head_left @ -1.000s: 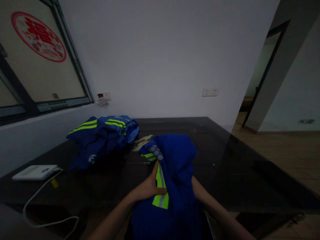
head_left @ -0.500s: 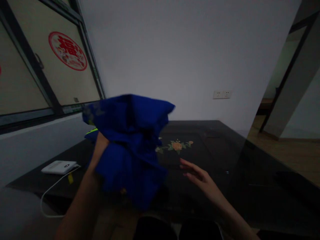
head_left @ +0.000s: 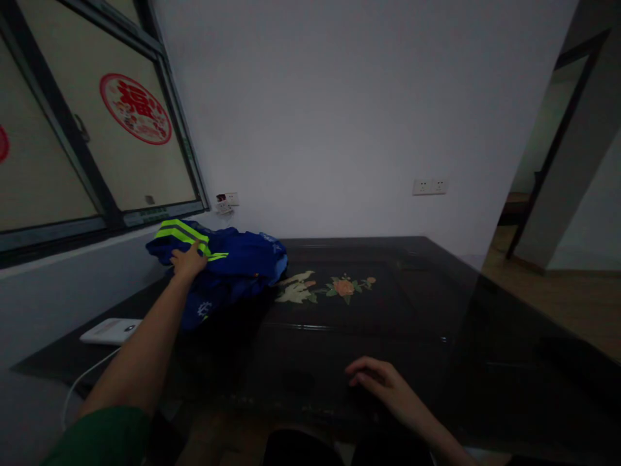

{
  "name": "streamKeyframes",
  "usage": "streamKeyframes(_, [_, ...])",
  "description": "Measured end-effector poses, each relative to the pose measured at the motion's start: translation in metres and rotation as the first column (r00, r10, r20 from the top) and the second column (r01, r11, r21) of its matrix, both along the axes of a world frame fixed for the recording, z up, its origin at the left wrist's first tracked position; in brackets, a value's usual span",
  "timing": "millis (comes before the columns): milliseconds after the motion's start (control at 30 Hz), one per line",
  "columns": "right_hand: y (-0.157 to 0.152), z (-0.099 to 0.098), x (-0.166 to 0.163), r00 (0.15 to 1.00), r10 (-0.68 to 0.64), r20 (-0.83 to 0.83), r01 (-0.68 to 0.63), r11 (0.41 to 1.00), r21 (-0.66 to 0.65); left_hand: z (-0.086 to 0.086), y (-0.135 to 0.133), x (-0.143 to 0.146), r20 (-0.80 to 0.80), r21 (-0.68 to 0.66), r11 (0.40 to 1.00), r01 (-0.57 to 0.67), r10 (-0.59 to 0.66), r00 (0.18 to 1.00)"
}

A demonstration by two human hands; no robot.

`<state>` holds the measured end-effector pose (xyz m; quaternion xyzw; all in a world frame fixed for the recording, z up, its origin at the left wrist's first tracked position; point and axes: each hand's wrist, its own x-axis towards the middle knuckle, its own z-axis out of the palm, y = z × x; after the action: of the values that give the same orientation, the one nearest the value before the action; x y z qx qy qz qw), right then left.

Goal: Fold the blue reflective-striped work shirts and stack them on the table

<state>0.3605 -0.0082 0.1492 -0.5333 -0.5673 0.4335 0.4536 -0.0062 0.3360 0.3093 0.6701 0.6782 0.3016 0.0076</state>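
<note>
Fingers of the left hand (head_left: 189, 261) spread over the blue garment (head_left: 242, 253), just lowered at frame left, seemingly placed; the right hand (head_left: 388, 387) curls loosely, empty, lower centre

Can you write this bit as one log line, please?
left hand: touching heaped blue clothes | right hand: holding nothing, near side of dark table | white device: on table

Blue clothing (head_left: 242, 255), crumpled in a loose heap, bright yellow-green stripes, pale printed emblem, at the far left corner of the desk (head_left: 417, 310)
</note>
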Motion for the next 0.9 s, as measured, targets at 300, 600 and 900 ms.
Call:
streamKeyframes(300, [-0.001, 0.001, -0.001, 0.999, -0.004, 0.047, 0.002, 0.999, 0.048, -0.077, -0.012, 0.005, 0.039, 0.006, 0.997, -0.075, 0.075, 0.996])
streamKeyframes(600, [-0.004, 0.002, 0.000, 0.999, -0.008, 0.051, 0.006, 0.998, 0.056, -0.113, -0.009, 0.014, 0.135, -0.145, 0.989, -0.040, 0.060, 0.989])
streamKeyframes(900, [0.036, 0.037, 0.036, 0.990, -0.084, 0.116, 0.061, 0.979, 0.194, -0.093, -0.124, 0.125, 0.226, 0.298, 0.810, 0.505, -0.574, 0.787])
